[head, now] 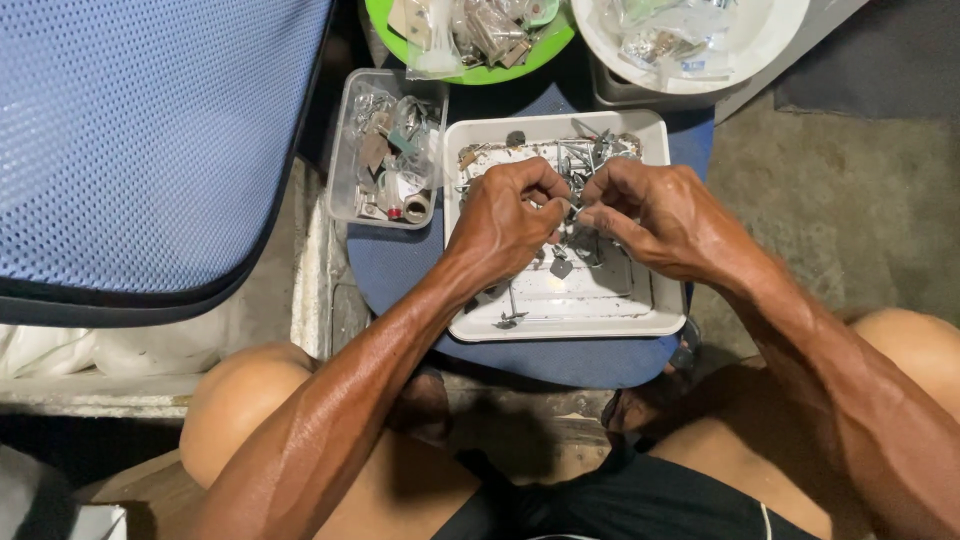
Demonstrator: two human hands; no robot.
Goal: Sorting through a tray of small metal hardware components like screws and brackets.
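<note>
My left hand and my right hand meet over a white rectangular tray that holds several small metal parts, screws and clips. Both hands pinch one small metal piece between their fingertips, just above the tray's middle. More loose metal bits lie at the tray's far end, and a few sit near its front edge. My forearms reach in from the lower left and lower right, above my bare knees.
A clear plastic box of small hardware stands left of the tray. A green bowl and a white bowl with bagged parts sit behind. A blue mesh chair seat fills the left. The tray rests on a blue round stool.
</note>
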